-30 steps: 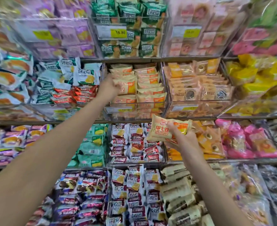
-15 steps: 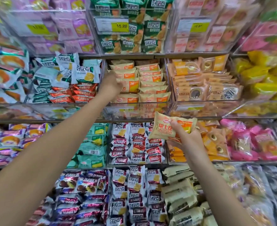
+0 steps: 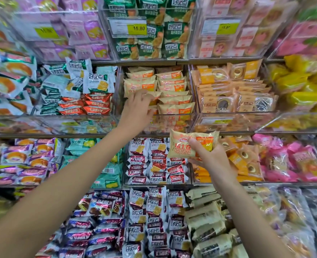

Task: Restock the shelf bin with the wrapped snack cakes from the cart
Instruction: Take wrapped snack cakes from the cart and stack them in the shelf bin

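Our right hand [image 3: 212, 155] grips a wrapped snack cake [image 3: 189, 146] just below the clear shelf bin [image 3: 154, 125], while our left hand [image 3: 138, 108] reaches in, fingers curled onto the stacked cakes [image 3: 174, 94] already inside.

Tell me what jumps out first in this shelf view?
The right hand holds a beige and orange snack cake pack up at center, below the clear bin. The left hand reaches into that bin's matching packs. Around them, bright wrappers fill every shelf.
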